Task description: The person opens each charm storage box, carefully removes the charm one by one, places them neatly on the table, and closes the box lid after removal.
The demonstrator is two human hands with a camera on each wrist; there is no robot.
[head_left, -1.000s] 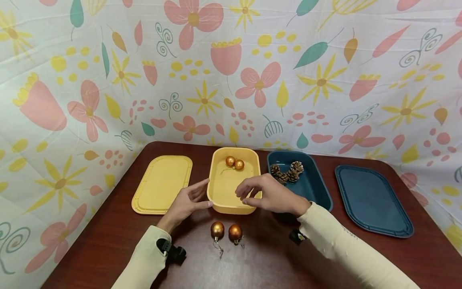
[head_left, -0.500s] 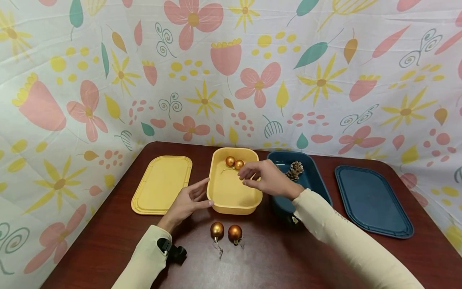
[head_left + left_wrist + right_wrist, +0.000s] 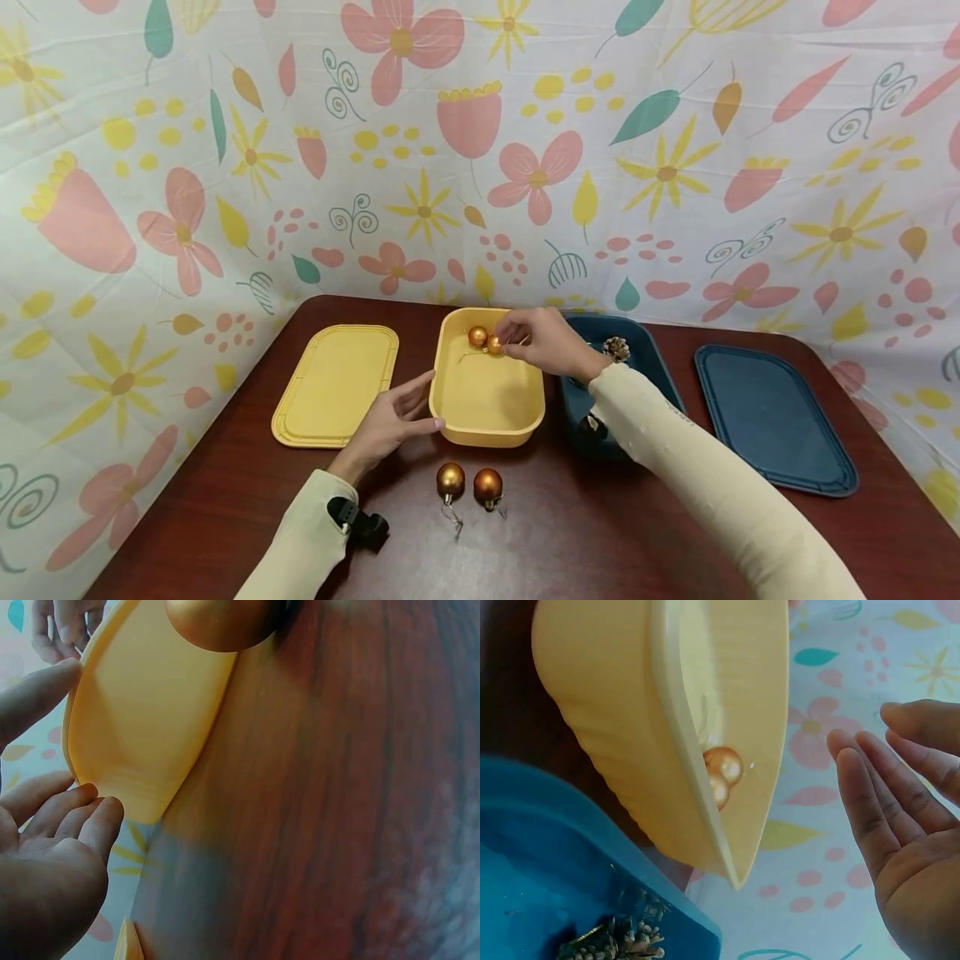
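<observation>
My left hand (image 3: 384, 427) touches the left side of a yellow plastic container (image 3: 491, 437), thumb at its near corner and fingers along the wall. In the left wrist view those fingers (image 3: 101, 821) are fairly straight. Over the container's far right rim hovers my right hand (image 3: 551, 340), its fingertips overlapping one of two orange Christmas baubles (image 3: 477, 337) lying inside. The right wrist view shows this hand's fingers (image 3: 870, 814) apart from the baubles (image 3: 724, 766), holding nothing. Two more baubles, one gold (image 3: 451, 481) and one copper (image 3: 488, 486), lie on the table in front.
A blue container (image 3: 660, 362) holding pine cones (image 3: 617, 348) stands on the right, partly hidden by my right forearm. A yellow lid (image 3: 337, 387) lies to the left, a blue lid (image 3: 776, 417) at far right. A flowered cloth (image 3: 480, 167) hangs behind the table.
My right hand has moved up and away from me, from the container's near right side to its far right rim. The left hand and the baubles stay in place.
</observation>
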